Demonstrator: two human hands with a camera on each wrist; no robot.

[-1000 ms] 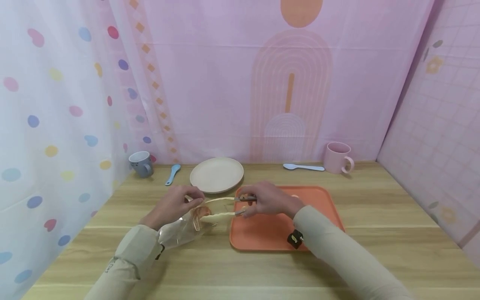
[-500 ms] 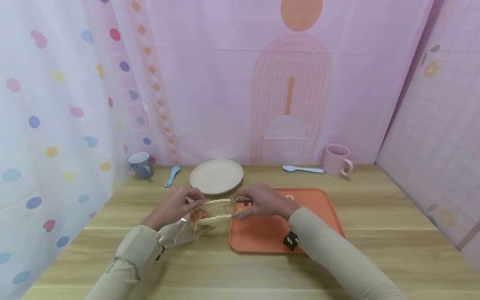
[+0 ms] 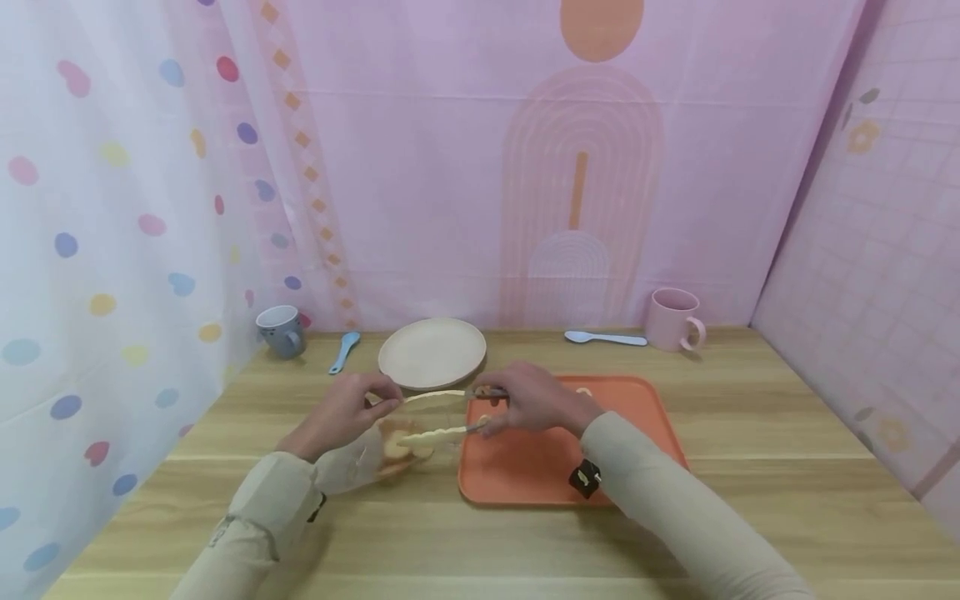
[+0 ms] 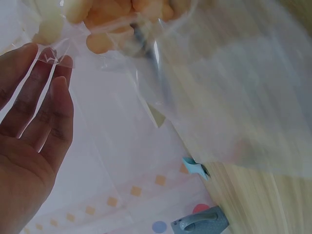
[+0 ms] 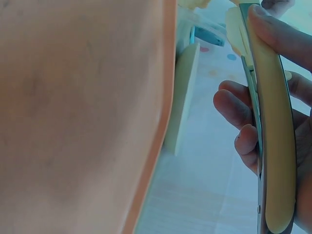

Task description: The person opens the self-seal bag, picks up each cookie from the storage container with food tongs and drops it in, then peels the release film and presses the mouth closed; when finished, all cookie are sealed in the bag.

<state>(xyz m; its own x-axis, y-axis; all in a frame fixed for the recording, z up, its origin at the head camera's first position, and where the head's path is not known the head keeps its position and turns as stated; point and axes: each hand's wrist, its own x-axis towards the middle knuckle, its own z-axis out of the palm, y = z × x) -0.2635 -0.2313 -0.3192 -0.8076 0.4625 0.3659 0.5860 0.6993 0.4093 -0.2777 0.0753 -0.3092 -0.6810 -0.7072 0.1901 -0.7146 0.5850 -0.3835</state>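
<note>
My left hand (image 3: 341,417) pinches the rim of a clear plastic bag (image 3: 352,468). In the left wrist view, its fingers (image 4: 61,105) hold the film beside rounded pale-yellow and orange pieces (image 4: 105,24) in the bag; their exact kind is unclear. My right hand (image 3: 534,402) grips tongs (image 3: 438,435) by their tan-faced metal handles. The cream, wavy-edged arms stand wide apart and point left, their tips at the bag's mouth. Up close in the right wrist view, the thumb lies along one handle (image 5: 275,131), with the other fingers behind it.
An orange tray (image 3: 517,475) lies under the right hand, with small pieces partly hidden behind it. Behind stand a cream plate (image 3: 432,354), a blue spoon (image 3: 345,352), a grey-blue mug (image 3: 282,333), a pale spoon (image 3: 606,338) and a pink mug (image 3: 671,321).
The bag's mouth and the pieces in it have shifted and now look blurred. My left hand has moved slightly left. The tongs stay spread, moving only a little.
</note>
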